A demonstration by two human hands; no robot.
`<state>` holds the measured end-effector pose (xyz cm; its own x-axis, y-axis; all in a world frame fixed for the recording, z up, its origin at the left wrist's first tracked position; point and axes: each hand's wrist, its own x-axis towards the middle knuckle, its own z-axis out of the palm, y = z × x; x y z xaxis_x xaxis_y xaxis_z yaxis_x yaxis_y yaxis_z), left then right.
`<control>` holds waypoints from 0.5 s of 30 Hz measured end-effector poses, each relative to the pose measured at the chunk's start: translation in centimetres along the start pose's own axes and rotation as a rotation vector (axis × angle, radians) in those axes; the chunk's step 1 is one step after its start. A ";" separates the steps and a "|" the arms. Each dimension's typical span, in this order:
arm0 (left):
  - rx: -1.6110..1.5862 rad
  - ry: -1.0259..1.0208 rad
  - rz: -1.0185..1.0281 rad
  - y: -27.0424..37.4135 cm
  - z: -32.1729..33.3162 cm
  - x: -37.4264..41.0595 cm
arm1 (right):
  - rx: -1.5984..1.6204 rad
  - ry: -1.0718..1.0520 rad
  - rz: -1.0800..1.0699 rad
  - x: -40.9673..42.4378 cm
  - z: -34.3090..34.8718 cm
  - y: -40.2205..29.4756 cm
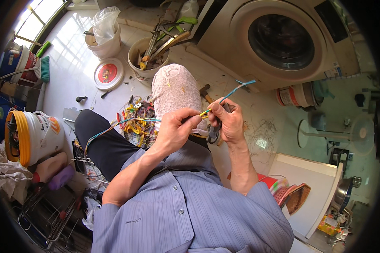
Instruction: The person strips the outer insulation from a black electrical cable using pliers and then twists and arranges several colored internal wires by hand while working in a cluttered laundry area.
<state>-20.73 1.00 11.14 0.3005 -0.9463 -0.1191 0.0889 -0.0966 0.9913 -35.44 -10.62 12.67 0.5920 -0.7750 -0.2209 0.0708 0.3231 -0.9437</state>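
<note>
A bundle of thin insulated electrical wires (123,121) in blue, yellow and copper tones runs over the dark trouser knee (93,126) into my left hand (177,128). Thumb and fingertips of that hand pinch the bundle near a yellow stretch. Close beside it, my right hand (231,121) grips the same bundle and also holds a dark grey tool (214,132), mostly hidden by the fingers; its kind is unclear. Past the right hand, the blue wire end (246,83) sticks out up and right. A pink towel (175,87) covers the other knee below the hands.
Wire scraps (137,121) lie heaped on the floor by the towel. A hammer (205,92) rests to its right. Ahead stand a bucket of tools (134,64), a white bucket (104,49) and a washing machine (218,41). At left is a white bucket with yellow rim (47,136).
</note>
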 end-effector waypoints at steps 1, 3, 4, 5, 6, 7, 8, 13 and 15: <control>-0.005 0.002 -0.017 0.0 -0.1 0.0 | 0.009 -0.026 0.014 -0.1 0.1 -0.3; -0.007 0.008 -0.020 0.0 -0.2 0.0 | -0.025 -0.054 0.022 -0.1 0.0 -0.7; -0.004 0.013 -0.007 0.0 -0.3 0.0 | -0.067 -0.055 0.015 -0.1 0.0 -0.8; -0.001 0.017 0.006 0.0 -0.3 0.0 | -0.109 -0.056 0.009 -0.1 -0.1 -1.0; 0.004 0.013 0.002 -0.1 -0.3 -0.1 | -0.143 -0.066 0.015 -0.2 0.0 -1.2; 0.010 0.009 -0.001 -0.2 -0.4 -0.2 | -0.176 -0.077 0.021 -0.2 0.1 -1.5; 0.015 0.005 -0.005 -0.3 -0.4 -0.3 | -0.210 -0.088 0.028 -0.2 0.2 -1.6; 0.011 -0.057 0.083 -0.7 -0.7 -0.4 | 0.082 -0.172 0.155 -0.6 -0.4 -0.3; -0.045 -0.076 0.078 -1.3 -0.9 -0.4 | 0.197 -0.202 0.208 -0.6 -0.3 0.0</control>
<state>-20.13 1.72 9.82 0.2358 -0.9711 -0.0359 0.1113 -0.0097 0.9937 -36.03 -10.28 12.72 0.7553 -0.5653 -0.3315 0.0744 0.5766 -0.8137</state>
